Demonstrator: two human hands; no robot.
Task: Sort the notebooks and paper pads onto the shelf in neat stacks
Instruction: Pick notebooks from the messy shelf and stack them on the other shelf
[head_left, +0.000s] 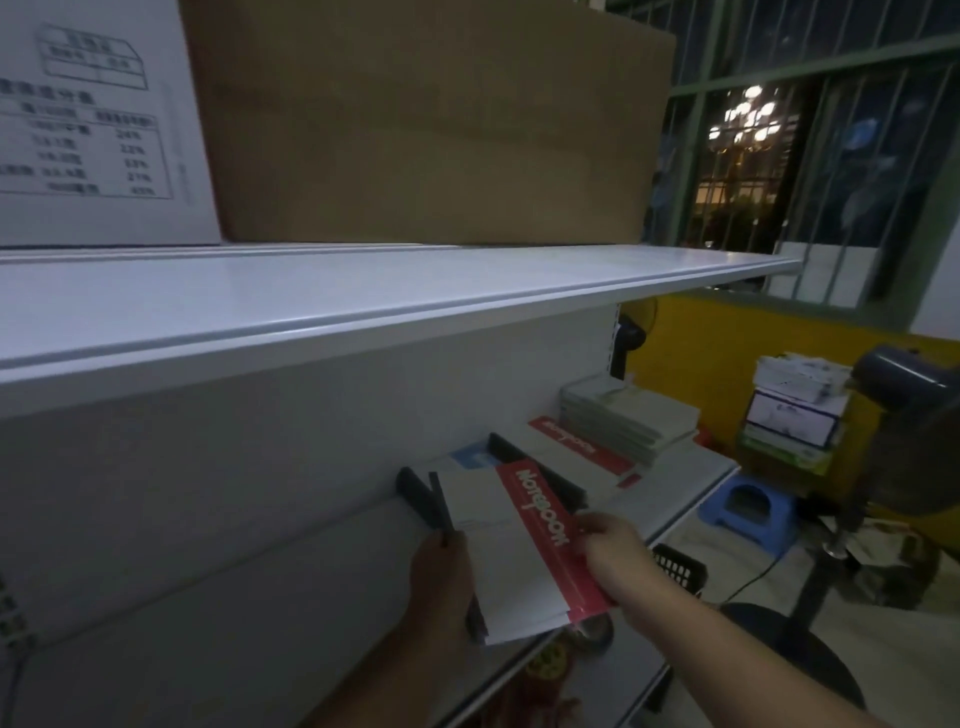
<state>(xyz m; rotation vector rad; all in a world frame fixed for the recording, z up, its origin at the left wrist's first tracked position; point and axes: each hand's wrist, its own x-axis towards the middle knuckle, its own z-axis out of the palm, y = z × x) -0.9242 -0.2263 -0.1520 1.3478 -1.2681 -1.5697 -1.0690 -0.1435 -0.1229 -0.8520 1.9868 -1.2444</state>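
Fingers (597, 527) of your right hand (618, 556): curled, pinching the red-banded edge of the notebook stack (514, 561). Your left hand (441, 582) grips the stack's opposite, dark edge; its fingertips are mostly hidden.

Notebook stack: white covers, red band lettered "Notebook", held tilted at the front of the lower shelf (698, 467). Its far end lies between two dark dividers (413, 491). Whether that end rests on the shelf cannot be told.

Lower shelf, beyond your hands:
- a blue-marked pad (470, 457)
- a flat red-banded notebook (576, 447)
- a stack of pale pads (628, 415) at the far end

Overhead: upper shelf (363, 306), jutting out above the stack. It carries a cardboard box (426, 130) and a white printed carton (93, 119).

To your right:
- a black basket (675, 566) just below your right wrist
- a blue stool (748, 509)
- a pile of boxes (795, 410) against a yellow wall
- a barred window (779, 156)
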